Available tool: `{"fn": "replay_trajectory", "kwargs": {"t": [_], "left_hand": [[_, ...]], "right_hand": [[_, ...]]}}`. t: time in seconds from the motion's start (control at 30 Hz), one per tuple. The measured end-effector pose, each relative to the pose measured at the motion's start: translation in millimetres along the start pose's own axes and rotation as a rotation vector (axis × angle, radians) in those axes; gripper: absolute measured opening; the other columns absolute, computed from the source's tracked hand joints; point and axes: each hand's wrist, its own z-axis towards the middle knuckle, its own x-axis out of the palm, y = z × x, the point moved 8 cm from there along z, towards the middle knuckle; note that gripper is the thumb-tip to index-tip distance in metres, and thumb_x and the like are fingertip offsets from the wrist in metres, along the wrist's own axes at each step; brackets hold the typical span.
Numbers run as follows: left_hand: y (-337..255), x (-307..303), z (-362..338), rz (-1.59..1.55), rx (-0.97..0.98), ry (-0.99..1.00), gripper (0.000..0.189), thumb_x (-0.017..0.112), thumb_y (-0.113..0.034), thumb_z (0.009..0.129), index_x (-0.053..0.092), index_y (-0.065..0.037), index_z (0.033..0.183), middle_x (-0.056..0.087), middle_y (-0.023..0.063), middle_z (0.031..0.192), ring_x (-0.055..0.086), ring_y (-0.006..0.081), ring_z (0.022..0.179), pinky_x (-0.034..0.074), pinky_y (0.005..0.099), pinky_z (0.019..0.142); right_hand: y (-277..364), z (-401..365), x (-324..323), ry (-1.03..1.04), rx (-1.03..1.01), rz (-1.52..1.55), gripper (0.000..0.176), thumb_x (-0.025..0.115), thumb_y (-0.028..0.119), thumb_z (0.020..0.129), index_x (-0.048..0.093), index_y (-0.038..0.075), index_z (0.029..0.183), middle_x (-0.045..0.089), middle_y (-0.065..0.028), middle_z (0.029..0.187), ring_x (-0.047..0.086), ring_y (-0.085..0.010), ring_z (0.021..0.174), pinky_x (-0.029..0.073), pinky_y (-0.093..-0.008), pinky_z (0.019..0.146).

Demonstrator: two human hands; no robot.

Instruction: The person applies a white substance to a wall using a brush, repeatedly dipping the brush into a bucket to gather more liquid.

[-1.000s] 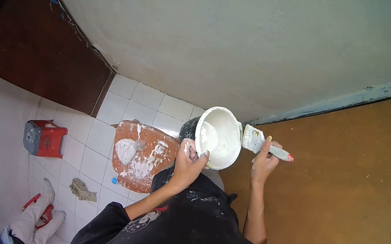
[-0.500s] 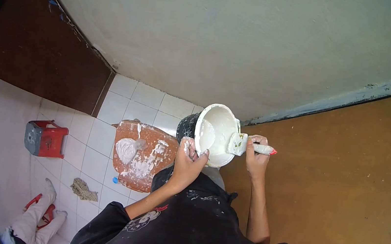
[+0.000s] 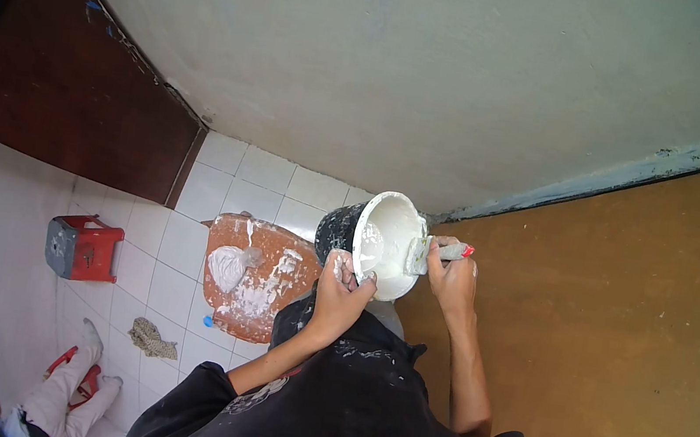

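A paint bucket (image 3: 339,233), black outside and coated white within, is tilted with its mouth facing right. White paint (image 3: 372,241) lies inside it. My left hand (image 3: 342,295) grips the bucket's lower rim, thumb over the edge and fingers underneath. In my right hand (image 3: 453,283) is a paintbrush (image 3: 452,251) with a pale handle and a red tip. Its white-coated head (image 3: 418,255) touches the right side of the bucket's rim. Both hands have white smears on the fingers.
A paint-spattered brown chair (image 3: 256,295) holds a white plastic bag (image 3: 227,268). A red and grey stool (image 3: 85,247) and a rag (image 3: 153,339) are on the tiled floor at left. Another person's legs (image 3: 70,394) show at lower left. A brown door panel (image 3: 599,340) stands right, below the wall (image 3: 439,80).
My right hand has moved left and turned, bringing the brush in against the bucket's rim. The bucket has shifted slightly; my left hand keeps its grip.
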Motion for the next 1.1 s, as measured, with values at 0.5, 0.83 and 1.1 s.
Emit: {"fn": "replay_trajectory", "kwargs": {"t": [0.5,0.83,1.1], "left_hand": [[11,6,-4,-0.296,-0.146,0.008,0.028,0.067,0.002,0.088,0.042,-0.007,0.096,0.047,-0.0016,0.085,0.049,0.0043,0.068,0.043,0.0195,0.055],[20,-2,3,-0.199,-0.027,0.012,0.027,0.068,0.000,0.086,0.043,-0.007,0.095,0.045,-0.0025,0.083,0.047,0.0031,0.068,0.041,0.0202,0.056],[16,0,2,-0.211,-0.139,0.038,0.027,0.068,-0.001,0.086,0.043,-0.007,0.097,0.046,-0.0024,0.083,0.046,0.0027,0.067,0.047,0.0204,0.054]], "right_hand": [[31,34,-32,0.331,-0.144,-0.180,0.034,0.066,0.027,0.090,0.063,-0.005,0.079,0.059,-0.0270,0.066,0.060,-0.0478,0.066,0.049,-0.0502,0.063],[17,38,-74,0.192,-0.005,-0.019,0.024,0.067,0.021,0.092,0.068,-0.002,0.090,0.067,-0.0120,0.072,0.063,-0.0180,0.063,0.051,-0.0333,0.062],[8,25,-29,0.088,-0.079,0.300,0.025,0.070,0.018,0.093,0.072,0.000,0.110,0.074,-0.0096,0.095,0.068,-0.0137,0.083,0.055,-0.0294,0.076]]}}
